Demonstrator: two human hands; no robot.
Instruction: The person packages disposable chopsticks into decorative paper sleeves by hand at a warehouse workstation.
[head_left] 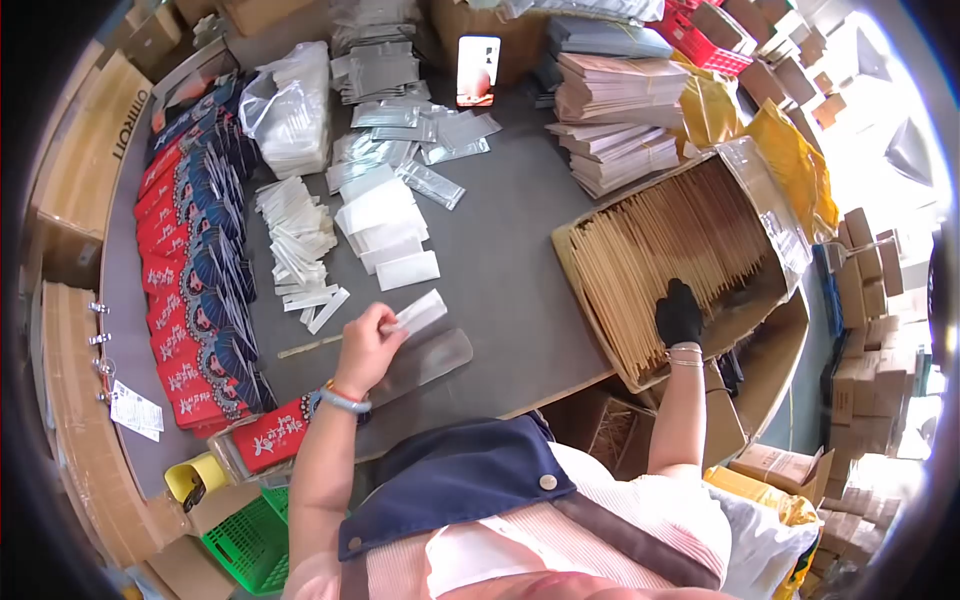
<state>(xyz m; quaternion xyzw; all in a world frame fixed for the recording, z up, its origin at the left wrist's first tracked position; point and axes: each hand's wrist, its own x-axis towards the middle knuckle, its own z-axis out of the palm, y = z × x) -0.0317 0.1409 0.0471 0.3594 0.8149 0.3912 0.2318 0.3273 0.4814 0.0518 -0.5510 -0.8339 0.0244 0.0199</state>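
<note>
My left hand [366, 345] pinches a small white packet [418, 312] above a clear plastic sleeve [425, 362] that lies on the grey table [500, 290]. A thin wooden stick [310, 347] lies just left of that hand. My right hand [679, 312], in a black glove, reaches into an open cardboard box [600, 340] packed with several wooden sticks [660, 235]; its fingers rest on the sticks and I cannot tell whether they grip one.
White packets [385, 225], silver pouches [420, 130] and small white strips [295, 240] cover the table's far side. Red and blue printed sleeves [195, 270] line the left edge. A phone [478, 70] stands at the back. Stacked paper bundles [610, 110] sit beyond the box. A green basket [250, 540] sits below.
</note>
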